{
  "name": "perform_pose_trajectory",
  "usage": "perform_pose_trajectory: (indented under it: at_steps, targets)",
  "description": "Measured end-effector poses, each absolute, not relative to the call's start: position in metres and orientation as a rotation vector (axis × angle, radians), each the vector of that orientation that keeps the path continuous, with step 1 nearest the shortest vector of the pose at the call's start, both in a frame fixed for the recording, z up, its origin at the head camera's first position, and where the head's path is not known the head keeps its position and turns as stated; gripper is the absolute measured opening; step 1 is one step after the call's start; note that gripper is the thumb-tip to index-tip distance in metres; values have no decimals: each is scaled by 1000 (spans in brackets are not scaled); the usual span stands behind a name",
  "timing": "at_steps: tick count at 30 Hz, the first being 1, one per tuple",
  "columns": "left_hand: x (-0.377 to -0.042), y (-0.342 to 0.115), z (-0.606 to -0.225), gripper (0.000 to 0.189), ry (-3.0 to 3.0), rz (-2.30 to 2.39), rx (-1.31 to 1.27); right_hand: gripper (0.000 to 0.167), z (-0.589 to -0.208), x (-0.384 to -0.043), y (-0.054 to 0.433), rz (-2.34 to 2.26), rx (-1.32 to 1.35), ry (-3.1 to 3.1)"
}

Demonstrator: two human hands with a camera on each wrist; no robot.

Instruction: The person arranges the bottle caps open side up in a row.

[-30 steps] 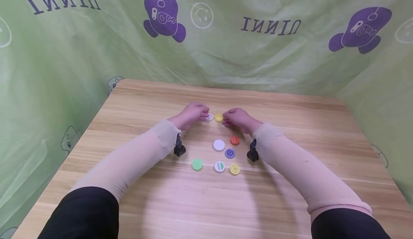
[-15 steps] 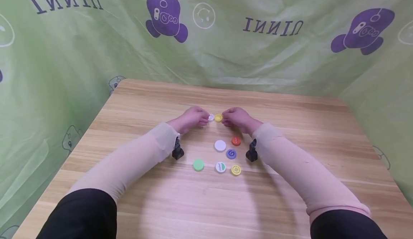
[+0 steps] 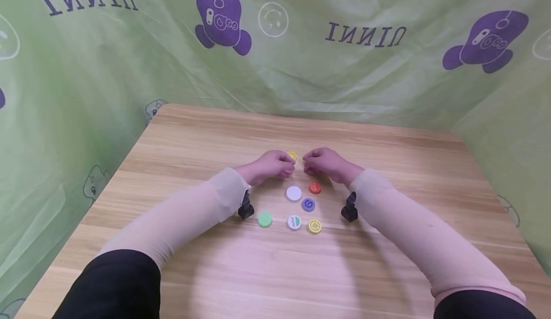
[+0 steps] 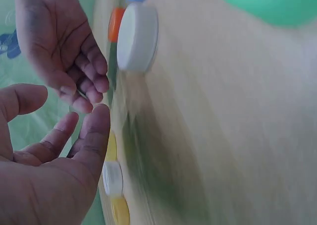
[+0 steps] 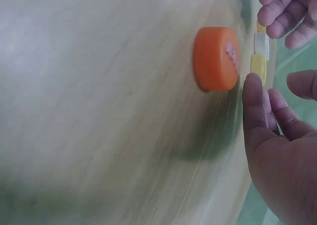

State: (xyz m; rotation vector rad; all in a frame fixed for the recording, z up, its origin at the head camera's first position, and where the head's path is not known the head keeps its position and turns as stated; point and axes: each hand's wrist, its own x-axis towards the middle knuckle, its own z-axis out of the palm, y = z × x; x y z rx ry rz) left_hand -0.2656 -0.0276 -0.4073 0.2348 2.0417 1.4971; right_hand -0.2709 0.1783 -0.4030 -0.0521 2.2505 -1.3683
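Both hands hover over the far middle of the table, fingers loosely bent and holding nothing. My left hand point(image 3: 272, 164) is in front of a row of bottle caps, and in the head view only one yellow cap point(image 3: 292, 155) shows beyond its fingertips. My right hand point(image 3: 325, 161) is just right of that cap, apart from it. The left wrist view reveals a white cap point(image 4: 113, 178) between the yellow cap and a second yellow cap point(image 4: 120, 211). In the right wrist view, an orange-red cap point(image 5: 216, 59) lies near my right fingers.
Nearer on the wooden table point(image 3: 241, 271) lie a plain white cap point(image 3: 293, 193), a red cap point(image 3: 315, 187), a blue cap point(image 3: 308, 204), a green cap point(image 3: 265, 219), a white-and-green cap point(image 3: 294, 222) and a yellow cap point(image 3: 314, 226). A green printed cloth point(image 3: 297, 80) hangs behind.
My left hand has let go of the white cap beside the yellow one and moved right and nearer, covering it in the head view. My right hand has drawn rightward from the yellow cap.
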Motion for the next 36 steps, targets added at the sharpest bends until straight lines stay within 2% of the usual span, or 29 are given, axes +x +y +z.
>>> perform_pose_trajectory:
  at_steps: [19,25,32,36]
  targets:
    - [-259,7,-410,37,2228,1044,535,38,-403,-245,222,-1111,-136,2265]
    - [-258,17,-409,27,2257,954,552,33,-405,-235,221,-1102,-151,2284]
    - [-260,26,-411,21,2240,973,568,34,-408,-230,216,-1020,-172,2411]
    - [-260,27,-411,20,2221,995,586,27,-408,-227,211,-967,-185,2464]
